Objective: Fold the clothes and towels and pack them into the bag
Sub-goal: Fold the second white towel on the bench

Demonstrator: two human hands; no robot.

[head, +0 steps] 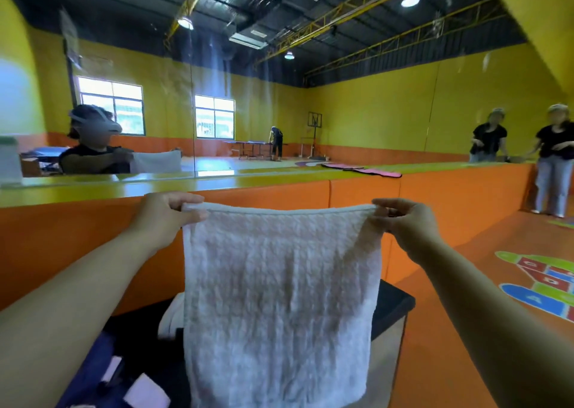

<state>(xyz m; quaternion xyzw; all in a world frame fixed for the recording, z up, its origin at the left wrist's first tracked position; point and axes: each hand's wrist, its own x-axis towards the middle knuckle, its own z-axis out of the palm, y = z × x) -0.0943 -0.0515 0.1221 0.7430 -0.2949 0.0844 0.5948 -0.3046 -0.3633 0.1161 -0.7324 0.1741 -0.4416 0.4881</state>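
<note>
Head view: one white towel (279,299), hanging flat between the hands, top hem stretched level, lower part draped in front of the black table (391,302) beneath them. One folded white cloth (172,317) on the table, below the left hand and partly behind the towel. Left hand (167,215) and right hand (407,221), held apart, each pinching one top corner of the towel.

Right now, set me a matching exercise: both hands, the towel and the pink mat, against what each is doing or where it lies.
1 left hand
2 right hand
3 white towel
4 pink mat

A lies on the ledge
B hangs spread between both hands
C pinches the towel's top right corner
D grips the towel's top left corner

Pairs: 1-D, 2-C, 3-B, 4-A
</note>
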